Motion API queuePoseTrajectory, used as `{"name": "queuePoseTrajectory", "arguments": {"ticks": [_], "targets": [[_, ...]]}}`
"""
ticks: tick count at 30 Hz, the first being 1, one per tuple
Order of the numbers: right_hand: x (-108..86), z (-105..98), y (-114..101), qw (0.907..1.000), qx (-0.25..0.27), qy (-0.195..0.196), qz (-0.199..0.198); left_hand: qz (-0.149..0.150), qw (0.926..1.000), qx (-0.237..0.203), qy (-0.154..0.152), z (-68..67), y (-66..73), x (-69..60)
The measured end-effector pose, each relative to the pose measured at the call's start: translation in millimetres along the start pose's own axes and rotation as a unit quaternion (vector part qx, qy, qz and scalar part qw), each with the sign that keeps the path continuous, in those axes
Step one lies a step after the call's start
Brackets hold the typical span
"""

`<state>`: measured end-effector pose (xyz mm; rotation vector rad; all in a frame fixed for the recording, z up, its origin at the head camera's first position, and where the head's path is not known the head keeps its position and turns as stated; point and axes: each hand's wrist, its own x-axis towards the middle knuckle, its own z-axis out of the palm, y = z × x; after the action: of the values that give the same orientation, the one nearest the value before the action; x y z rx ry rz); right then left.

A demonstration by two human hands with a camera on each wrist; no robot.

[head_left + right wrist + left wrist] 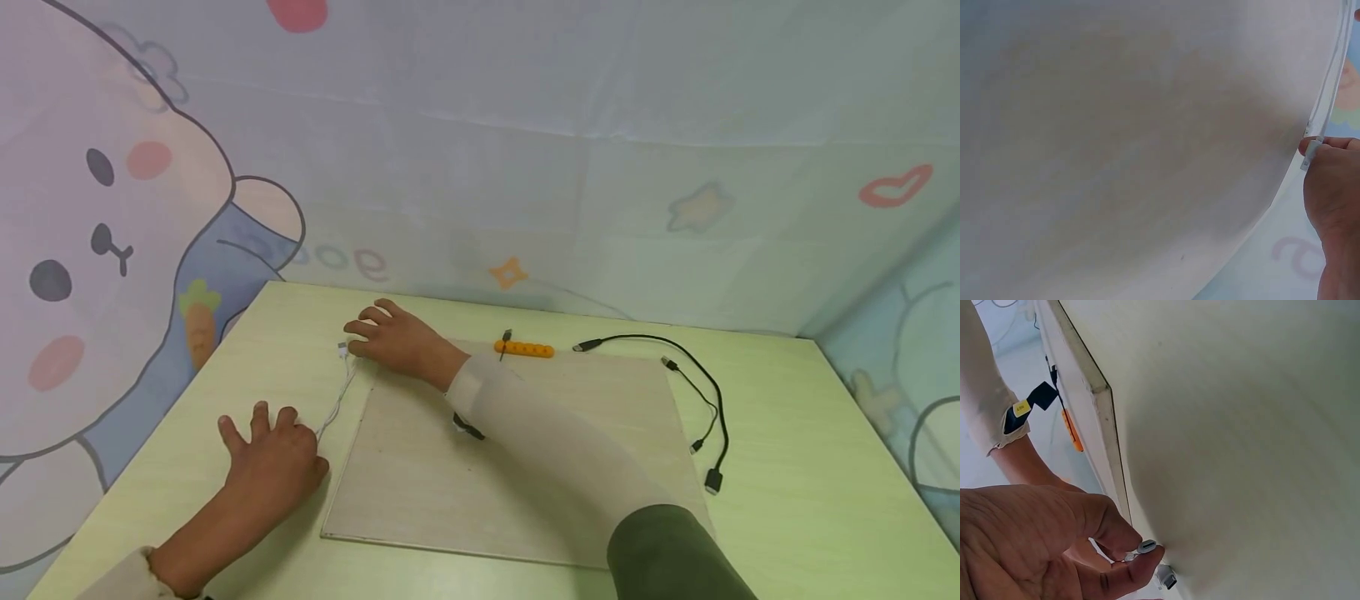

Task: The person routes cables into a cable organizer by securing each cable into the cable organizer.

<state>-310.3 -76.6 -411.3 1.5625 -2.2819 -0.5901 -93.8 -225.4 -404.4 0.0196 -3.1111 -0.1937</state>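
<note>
A white cable (339, 402) stretches between the two hands, left of the board. My left hand (273, 462) is low over the table; in the left wrist view that hand (1054, 540) pinches a white plug (1146, 546) between thumb and finger, with a second plug (1166, 576) just beyond the fingertips. Reaching across the board, my right hand (397, 337) is at the cable's far end, where a white USB plug (342, 348) shows. In the right wrist view the right hand (1335, 187) pinches a white plug (1311, 153).
A thin board (420, 500) lies mid-table, a small black item (468, 427) on it partly under the right sleeve. At its back edge is an orange cable holder (525, 349) with a dark cable end. Two black cables, one long (720, 400) and one short (705, 400), lie to the right.
</note>
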Motion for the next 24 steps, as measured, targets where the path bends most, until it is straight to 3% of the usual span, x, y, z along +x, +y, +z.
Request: {"name": "queuePoseTrajectory", "arguments": {"ticks": [9,15,24], "targets": [[-4.4,0,-1,0.9976,-0.066,0.006,-0.021,-0.006,0.9999,-0.012,-0.007,-2.0,1.6,3.4],[-10.8,-1,-1,0.9905,-0.126,0.025,-0.05,-0.005,0.9996,-0.025,-0.009,-3.5,2.2,4.5],[-20.4,-6,3,0.9811,-0.17,-0.017,-0.091,-0.005,0.9992,-0.035,-0.017,-5.4,2.8,6.9]]}}
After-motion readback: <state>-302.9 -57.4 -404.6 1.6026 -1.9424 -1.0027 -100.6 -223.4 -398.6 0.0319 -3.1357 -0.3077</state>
